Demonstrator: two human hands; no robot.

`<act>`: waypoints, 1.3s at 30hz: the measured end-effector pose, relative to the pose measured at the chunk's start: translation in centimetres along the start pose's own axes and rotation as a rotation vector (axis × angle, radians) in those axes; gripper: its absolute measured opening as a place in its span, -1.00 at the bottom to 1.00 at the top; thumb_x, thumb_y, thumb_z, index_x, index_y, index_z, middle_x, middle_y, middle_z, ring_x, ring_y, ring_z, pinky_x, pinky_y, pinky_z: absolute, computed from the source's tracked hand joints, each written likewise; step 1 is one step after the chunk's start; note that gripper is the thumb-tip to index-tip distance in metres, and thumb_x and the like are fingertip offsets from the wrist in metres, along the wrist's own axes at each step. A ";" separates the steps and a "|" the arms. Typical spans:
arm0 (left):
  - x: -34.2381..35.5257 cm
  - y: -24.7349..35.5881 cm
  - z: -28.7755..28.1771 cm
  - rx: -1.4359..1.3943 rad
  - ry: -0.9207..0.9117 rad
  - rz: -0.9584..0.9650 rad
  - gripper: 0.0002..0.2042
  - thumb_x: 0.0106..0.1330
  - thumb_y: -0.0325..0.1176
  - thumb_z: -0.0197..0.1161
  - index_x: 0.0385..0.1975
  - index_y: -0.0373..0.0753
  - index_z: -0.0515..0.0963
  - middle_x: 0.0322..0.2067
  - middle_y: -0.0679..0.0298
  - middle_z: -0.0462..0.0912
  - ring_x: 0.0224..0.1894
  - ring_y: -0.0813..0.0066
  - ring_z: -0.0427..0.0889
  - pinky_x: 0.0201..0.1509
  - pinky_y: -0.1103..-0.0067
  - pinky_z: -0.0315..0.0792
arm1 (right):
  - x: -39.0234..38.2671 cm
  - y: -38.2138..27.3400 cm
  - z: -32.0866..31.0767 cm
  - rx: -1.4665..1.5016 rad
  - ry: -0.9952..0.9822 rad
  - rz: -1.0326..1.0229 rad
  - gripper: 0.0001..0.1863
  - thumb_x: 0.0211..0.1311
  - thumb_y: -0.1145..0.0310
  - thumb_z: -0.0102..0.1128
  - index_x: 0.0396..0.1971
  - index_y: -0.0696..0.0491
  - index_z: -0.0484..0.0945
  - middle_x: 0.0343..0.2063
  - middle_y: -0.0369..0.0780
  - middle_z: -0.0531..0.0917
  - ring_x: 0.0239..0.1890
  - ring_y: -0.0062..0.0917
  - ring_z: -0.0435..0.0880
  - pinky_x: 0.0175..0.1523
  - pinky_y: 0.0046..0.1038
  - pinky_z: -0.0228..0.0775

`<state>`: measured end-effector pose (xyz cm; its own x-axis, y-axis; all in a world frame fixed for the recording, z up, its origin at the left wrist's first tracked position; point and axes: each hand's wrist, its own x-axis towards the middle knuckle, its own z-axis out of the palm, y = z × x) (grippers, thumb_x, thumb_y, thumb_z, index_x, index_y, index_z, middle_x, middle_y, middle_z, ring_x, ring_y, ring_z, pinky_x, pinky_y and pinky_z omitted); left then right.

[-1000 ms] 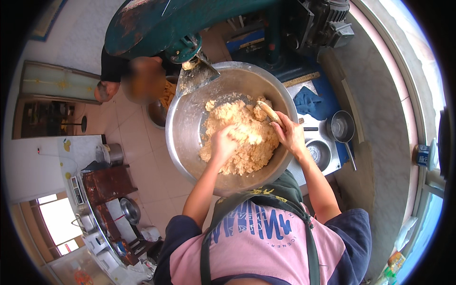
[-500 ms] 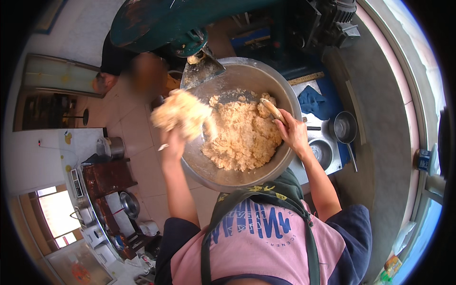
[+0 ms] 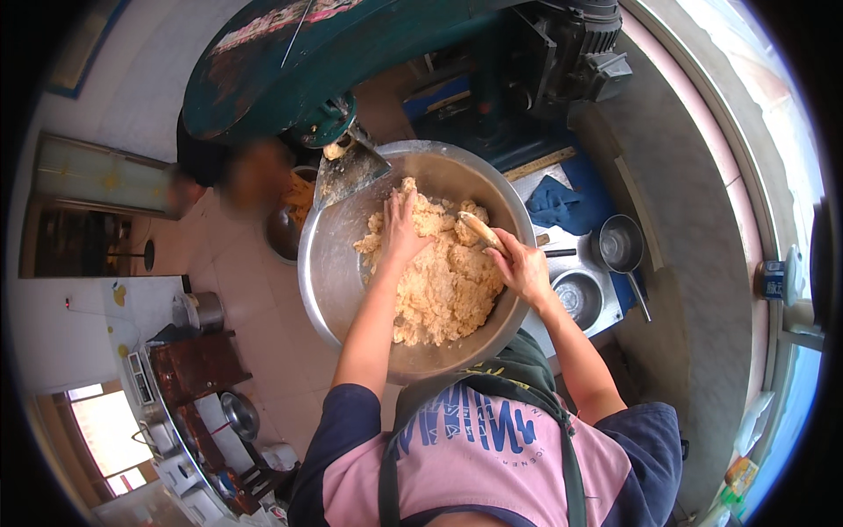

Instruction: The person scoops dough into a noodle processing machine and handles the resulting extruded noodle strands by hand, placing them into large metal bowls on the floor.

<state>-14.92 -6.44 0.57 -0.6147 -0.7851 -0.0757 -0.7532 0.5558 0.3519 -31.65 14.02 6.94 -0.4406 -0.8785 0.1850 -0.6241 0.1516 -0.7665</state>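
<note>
A wide steel mixing bowl (image 3: 329, 290) holds a heap of crumbly, pale yellow dough (image 3: 448, 290). My left hand (image 3: 402, 230) lies on the left part of the dough, its fingers stretched out and pointing away from me; a lump of dough sits at the fingertips. On the right side of the bowl, my right hand (image 3: 522, 266) is closed round a pale tan, elongated tool (image 3: 479, 229). Its far end reaches onto the dough; whether it has a blade cannot be made out. Just beyond my left hand, a flat, dough-smeared metal plate (image 3: 351, 164) hangs at the bowl's rim.
A large dark green machine (image 3: 263, 79) overhangs the far side. At the right stand a small steel bowl (image 3: 579, 297), a saucepan (image 3: 620, 244) and a blue cloth (image 3: 553, 204). Another person's dark sleeve (image 3: 200, 158) shows at the far left, near another bowl (image 3: 283, 233).
My left hand has come down from the bowl's left rim into the bowl, and the dough clump it lifted is back on the heap. My right hand keeps its hold.
</note>
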 end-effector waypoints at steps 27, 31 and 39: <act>-12.3 -5.0 1.1 -0.923 0.526 -0.577 -0.71 0.02 -0.35 0.37 -0.28 -0.40 0.61 -0.44 0.13 0.70 -0.39 0.50 0.64 -0.27 0.54 0.47 | -1.3 -7.6 11.8 -0.198 -0.401 -0.292 -0.44 0.24 0.35 0.02 0.27 -0.14 0.22 -0.83 -0.14 0.49 -0.81 -0.31 0.50 -0.68 -0.27 0.35; -14.3 -1.7 -0.8 -0.851 0.660 -0.624 -0.61 0.02 -0.32 0.40 -0.13 -0.33 0.59 -0.32 0.15 0.70 -0.30 0.49 0.64 -0.22 0.55 0.48 | -0.5 -6.9 13.8 -0.326 -0.471 -0.314 -0.32 0.10 0.41 0.04 0.29 -0.08 0.15 -0.72 -0.11 0.58 -0.68 -0.26 0.60 -0.57 -0.26 0.43; -20.7 -2.0 -2.9 -1.080 0.551 -0.745 -0.56 -0.03 -0.47 0.40 -0.08 -0.42 0.54 -0.27 0.20 0.67 -0.28 0.59 0.62 -0.19 0.65 0.49 | -1.4 -6.3 15.6 -0.414 -0.634 -0.250 -0.35 0.16 0.36 0.01 0.30 -0.20 0.15 -0.66 -0.11 0.61 -0.62 -0.27 0.63 -0.53 -0.26 0.47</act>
<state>-0.02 7.91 4.15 0.1972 -0.9403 -0.2775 -0.1550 -0.3094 0.9382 -17.03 7.22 1.89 0.1174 -0.9803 -0.1591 -0.8997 -0.0372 -0.4349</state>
